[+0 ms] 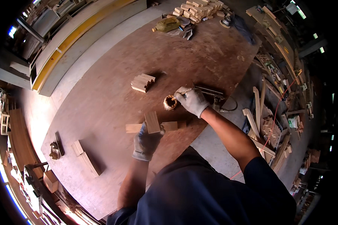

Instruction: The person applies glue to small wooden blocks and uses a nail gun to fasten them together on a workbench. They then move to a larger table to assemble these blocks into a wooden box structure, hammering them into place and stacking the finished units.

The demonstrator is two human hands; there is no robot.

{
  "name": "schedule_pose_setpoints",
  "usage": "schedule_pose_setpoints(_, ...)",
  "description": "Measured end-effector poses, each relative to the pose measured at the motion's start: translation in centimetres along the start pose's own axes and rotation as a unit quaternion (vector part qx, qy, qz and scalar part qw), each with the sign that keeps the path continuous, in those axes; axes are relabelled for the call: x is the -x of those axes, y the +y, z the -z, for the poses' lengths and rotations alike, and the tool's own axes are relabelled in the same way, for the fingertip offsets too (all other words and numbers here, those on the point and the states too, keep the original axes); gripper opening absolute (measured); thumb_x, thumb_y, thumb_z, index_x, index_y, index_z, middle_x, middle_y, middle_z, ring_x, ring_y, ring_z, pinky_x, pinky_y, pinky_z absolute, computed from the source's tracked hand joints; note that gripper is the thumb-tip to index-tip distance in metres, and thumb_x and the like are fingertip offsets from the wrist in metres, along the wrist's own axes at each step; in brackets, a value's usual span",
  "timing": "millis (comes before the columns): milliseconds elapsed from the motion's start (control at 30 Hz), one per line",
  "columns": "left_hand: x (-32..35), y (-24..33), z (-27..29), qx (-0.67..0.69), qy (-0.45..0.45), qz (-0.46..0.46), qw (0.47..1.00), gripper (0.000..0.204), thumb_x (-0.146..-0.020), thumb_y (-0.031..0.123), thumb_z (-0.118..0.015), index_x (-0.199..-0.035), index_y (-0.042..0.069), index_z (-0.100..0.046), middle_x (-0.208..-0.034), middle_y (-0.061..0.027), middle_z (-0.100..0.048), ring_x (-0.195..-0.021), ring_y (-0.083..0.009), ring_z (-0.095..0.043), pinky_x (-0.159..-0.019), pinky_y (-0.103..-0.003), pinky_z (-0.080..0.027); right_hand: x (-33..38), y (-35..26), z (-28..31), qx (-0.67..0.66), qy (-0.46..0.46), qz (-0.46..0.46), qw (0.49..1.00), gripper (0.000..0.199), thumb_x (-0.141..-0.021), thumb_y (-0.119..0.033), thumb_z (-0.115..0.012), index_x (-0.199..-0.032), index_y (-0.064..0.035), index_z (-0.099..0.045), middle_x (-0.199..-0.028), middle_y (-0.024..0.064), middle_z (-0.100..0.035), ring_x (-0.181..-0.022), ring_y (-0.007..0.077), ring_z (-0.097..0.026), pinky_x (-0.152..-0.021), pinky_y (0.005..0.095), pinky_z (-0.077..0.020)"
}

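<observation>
Left hand (146, 141) is nearest you, gloved, fingers closed over the lower end of a short wood block (152, 122) and pressing it down. That block's long axis runs away from you; it lies crosswise on a longer wood strip (165, 126) running left-right on the counter (101, 93).

Your right hand (192, 100) sits just beyond and to the right of the crossing, gloved fingers pinched on a thin brush-like tool (184, 91); can't tell exactly what it is. Its tip is at a small round pot (170, 102), just left of that hand and up-right of the block. So the right hand is the nearer one to the pot.

Farther out: a small stack of wood pieces (142, 83), then a bigger pile of blocks (199, 9) at the far edge.
</observation>
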State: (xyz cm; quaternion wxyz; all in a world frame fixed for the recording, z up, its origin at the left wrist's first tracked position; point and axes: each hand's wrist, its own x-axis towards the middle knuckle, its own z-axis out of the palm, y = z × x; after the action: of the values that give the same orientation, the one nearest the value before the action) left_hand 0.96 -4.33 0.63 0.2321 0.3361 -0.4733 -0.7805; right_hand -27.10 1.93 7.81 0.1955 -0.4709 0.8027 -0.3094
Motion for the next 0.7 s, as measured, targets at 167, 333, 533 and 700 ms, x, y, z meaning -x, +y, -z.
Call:
schedule_pose_setpoints(167,-0.3,-0.5,-0.5,-0.034,0.033,-0.013,0.999,0.050,-0.088,0.036,-0.087,-0.128,0.013,-0.069,-0.102,-0.0090,-0.082,-0.096,-0.0304,-0.080,-0.081,-0.042,-0.064,0.3,2.3,-2.3,-0.031,-0.022,0.001,0.999,0.025,-0.103,-0.028,-0.070,-0.103,-0.0037,-0.077,-0.097,0.0152,-0.080,-0.090,0.0289,-0.078,-0.083,0.0405,-0.0590)
schedule_pose_setpoints(333,-0.1,-0.4,-0.1,-0.007,-0.013,0.019,1.000,0.056,-0.109,0.042,-0.065,-0.145,0.000,-0.055,-0.128,-0.0191,-0.068,-0.110,-0.0362,-0.067,-0.094,-0.053,-0.058,-0.2,3.1,-2.6,-0.136,-0.017,-0.090,0.986,0.026,-0.101,-0.027,-0.070,-0.099,-0.0029,-0.078,-0.094,0.0171,-0.080,-0.088,0.0299,-0.078,-0.082,0.0430,-0.0590)
schedule_pose_setpoints(533,-0.4,-0.5,-1.4,-0.004,0.049,0.004,0.999,0.053,-0.089,0.037,-0.086,-0.132,0.013,-0.068,-0.107,-0.0102,-0.082,-0.097,-0.0323,-0.080,-0.082,-0.043,-0.064,0.0,3.2,-2.9,-0.203,-0.012,-0.084,0.975,0.024,-0.103,-0.024,-0.071,-0.095,-0.0023,-0.076,-0.081,0.0076,-0.075,-0.073,0.0182,-0.071,-0.070,0.0366,-0.0564)
schedule_pose_setpoints(700,-0.5,-0.6,-1.1,-0.026,0.054,0.012,0.998,0.054,-0.088,0.038,-0.086,-0.133,0.013,-0.067,-0.106,-0.0121,-0.082,-0.097,-0.0348,-0.079,-0.082,-0.046,-0.064,1.4,1.3,0.2,-0.358,0.057,-0.174,0.916,0.021,-0.106,-0.022,-0.070,-0.095,-0.0045,-0.071,-0.077,-0.0027,-0.067,-0.066,0.0052,-0.061,-0.059,0.0257,-0.0507)
